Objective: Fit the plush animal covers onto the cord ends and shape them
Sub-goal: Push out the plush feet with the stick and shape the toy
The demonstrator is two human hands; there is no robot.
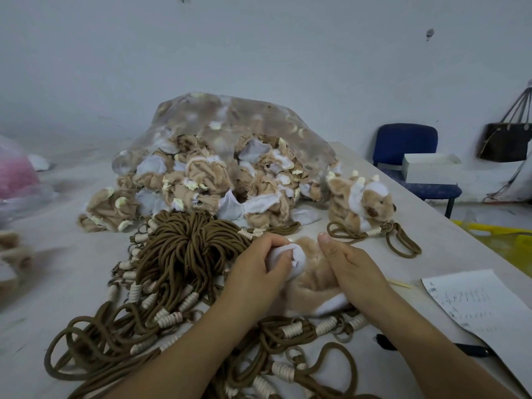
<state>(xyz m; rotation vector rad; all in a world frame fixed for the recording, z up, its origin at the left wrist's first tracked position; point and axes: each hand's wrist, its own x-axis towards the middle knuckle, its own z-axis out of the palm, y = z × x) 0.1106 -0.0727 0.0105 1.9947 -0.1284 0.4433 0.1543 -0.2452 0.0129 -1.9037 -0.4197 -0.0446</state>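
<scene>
A tan and white plush animal cover (315, 276) lies between my hands at the table's front middle. My left hand (259, 263) grips its white rounded end, fingers curled round it. My right hand (349, 267) holds the tan body from the right, thumb raised. Under and around them lies a big bundle of brown cords (184, 254) with cream wrapped ends. Finished plush animals (362, 201) on cords sit at the right behind my hands.
A clear plastic bag (230, 125) spilling inside-out plush covers stands behind the cords. A paper sheet (483, 306), a thin stick (398, 283) and a black pen (466, 348) lie at the right. A blue chair (408, 148) with a white box stands beyond the table edge.
</scene>
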